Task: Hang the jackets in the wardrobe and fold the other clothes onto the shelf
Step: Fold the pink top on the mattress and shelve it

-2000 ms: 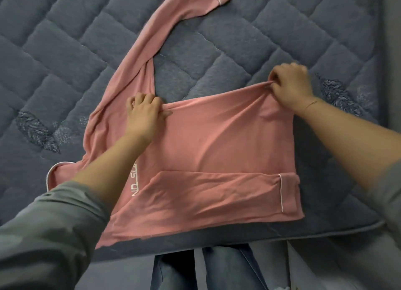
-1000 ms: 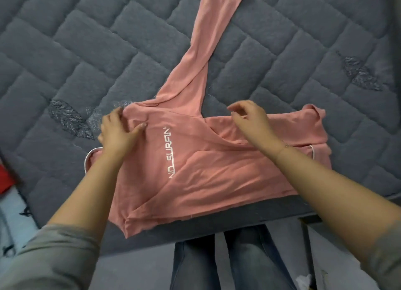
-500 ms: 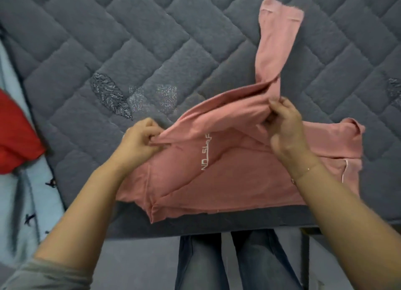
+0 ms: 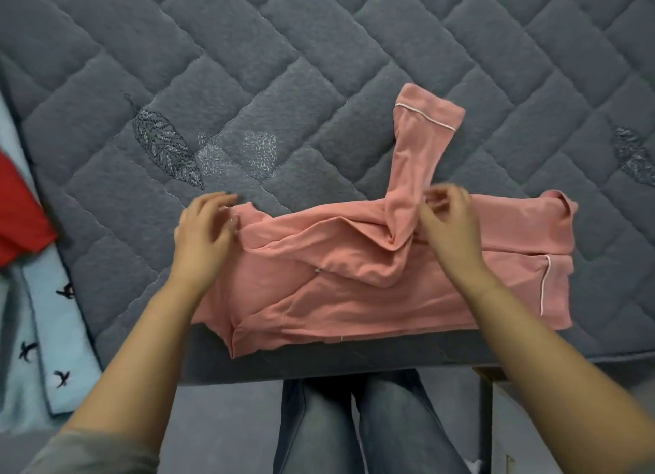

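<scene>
At mattress edge: pink top (image 4: 372,289) lay long axis 9-to-3.
Sleeve (image 4: 418,161): stuck out toward 12, beside right hand (image 4: 450,225).
Hands: right and left hand (image 4: 203,236) both released, fingers loose.

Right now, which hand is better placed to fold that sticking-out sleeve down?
Probably the right hand: it sits beside the sleeve's base, while the left hand is at the pink top's far corner.

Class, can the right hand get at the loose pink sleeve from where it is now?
Probably yes. The right hand hovers right beside the sleeve, which lies uncovered on the grey quilt, and nothing stands between them.
</scene>
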A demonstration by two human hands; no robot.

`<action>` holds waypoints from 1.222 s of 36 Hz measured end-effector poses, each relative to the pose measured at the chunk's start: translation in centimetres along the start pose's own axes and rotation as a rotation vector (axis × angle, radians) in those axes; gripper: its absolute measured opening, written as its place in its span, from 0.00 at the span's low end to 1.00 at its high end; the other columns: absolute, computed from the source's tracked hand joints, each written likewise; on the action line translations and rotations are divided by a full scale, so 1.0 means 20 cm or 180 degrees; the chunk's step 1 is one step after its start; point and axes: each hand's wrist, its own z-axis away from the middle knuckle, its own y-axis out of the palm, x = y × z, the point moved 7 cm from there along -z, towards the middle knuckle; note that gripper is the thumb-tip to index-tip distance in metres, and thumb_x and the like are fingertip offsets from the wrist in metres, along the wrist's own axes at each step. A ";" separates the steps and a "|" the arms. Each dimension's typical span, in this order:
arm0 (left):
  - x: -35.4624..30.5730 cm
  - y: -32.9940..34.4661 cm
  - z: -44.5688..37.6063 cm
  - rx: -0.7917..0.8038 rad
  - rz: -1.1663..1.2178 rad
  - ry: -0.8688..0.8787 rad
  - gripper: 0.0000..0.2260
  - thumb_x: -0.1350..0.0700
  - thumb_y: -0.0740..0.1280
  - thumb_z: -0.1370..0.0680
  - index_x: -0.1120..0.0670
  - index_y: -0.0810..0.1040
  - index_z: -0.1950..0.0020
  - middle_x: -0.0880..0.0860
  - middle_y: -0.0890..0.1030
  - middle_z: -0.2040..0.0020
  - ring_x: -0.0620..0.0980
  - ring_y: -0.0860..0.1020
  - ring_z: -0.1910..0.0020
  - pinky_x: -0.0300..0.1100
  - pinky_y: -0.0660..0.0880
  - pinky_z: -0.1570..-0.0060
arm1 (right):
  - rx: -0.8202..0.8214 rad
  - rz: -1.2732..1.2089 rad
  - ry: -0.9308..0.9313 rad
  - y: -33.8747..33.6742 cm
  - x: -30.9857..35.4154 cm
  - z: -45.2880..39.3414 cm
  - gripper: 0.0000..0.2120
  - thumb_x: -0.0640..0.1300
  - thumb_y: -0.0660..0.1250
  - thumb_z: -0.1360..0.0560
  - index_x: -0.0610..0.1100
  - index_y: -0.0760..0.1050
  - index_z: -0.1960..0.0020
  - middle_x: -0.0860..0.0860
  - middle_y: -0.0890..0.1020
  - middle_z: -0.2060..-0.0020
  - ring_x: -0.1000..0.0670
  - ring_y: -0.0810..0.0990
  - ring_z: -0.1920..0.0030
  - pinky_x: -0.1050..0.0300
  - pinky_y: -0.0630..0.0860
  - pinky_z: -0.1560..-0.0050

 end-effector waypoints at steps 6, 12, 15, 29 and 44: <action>0.09 0.06 -0.10 0.0519 -0.0455 -0.0446 0.09 0.54 0.71 0.24 0.51 0.81 0.44 0.52 0.76 0.48 0.58 0.71 0.41 0.51 0.63 0.38 | 0.0680 0.0806 -0.0251 0.21 0.10 -0.38 0.27 0.46 0.69 0.24 0.37 0.65 0.30 0.37 0.66 0.33 0.35 0.69 0.35 0.50 0.62 0.32; 0.21 -0.09 -0.09 0.0205 -0.0287 -0.0940 0.03 0.47 0.72 0.25 0.45 0.80 0.55 0.47 0.74 0.58 0.53 0.77 0.50 0.52 0.70 0.43 | 0.0588 0.1578 -0.0559 0.23 0.10 -0.46 0.27 0.49 0.70 0.26 0.37 0.68 0.32 0.34 0.67 0.37 0.34 0.67 0.37 0.47 0.61 0.36; 0.25 -0.09 -0.02 -0.0009 -0.0286 -0.1398 0.07 0.47 0.71 0.25 0.49 0.82 0.51 0.50 0.76 0.52 0.55 0.77 0.45 0.51 0.69 0.40 | 0.0653 0.1050 -0.0535 0.20 0.05 -0.46 0.25 0.45 0.70 0.25 0.39 0.70 0.32 0.37 0.68 0.38 0.38 0.70 0.40 0.49 0.64 0.32; -0.44 0.45 0.20 0.0860 -0.0542 0.0289 0.32 0.41 0.72 0.28 0.46 0.68 0.27 0.47 0.73 0.34 0.50 0.68 0.33 0.46 0.55 0.36 | 0.0561 -0.1263 0.1265 0.09 -0.21 -0.59 0.05 0.45 0.68 0.23 0.44 0.75 0.56 0.48 0.78 0.62 0.55 0.74 0.68 0.68 0.71 0.72; -0.57 0.43 0.26 0.1918 0.1714 -0.0175 0.10 0.53 0.62 0.25 0.54 0.68 0.65 0.46 0.70 0.66 0.44 0.67 0.66 0.41 0.62 0.64 | -0.1197 -0.3359 0.1555 -0.42 -0.29 -0.15 0.11 0.42 0.69 0.25 0.46 0.76 0.66 0.50 0.79 0.65 0.51 0.78 0.60 0.54 0.75 0.55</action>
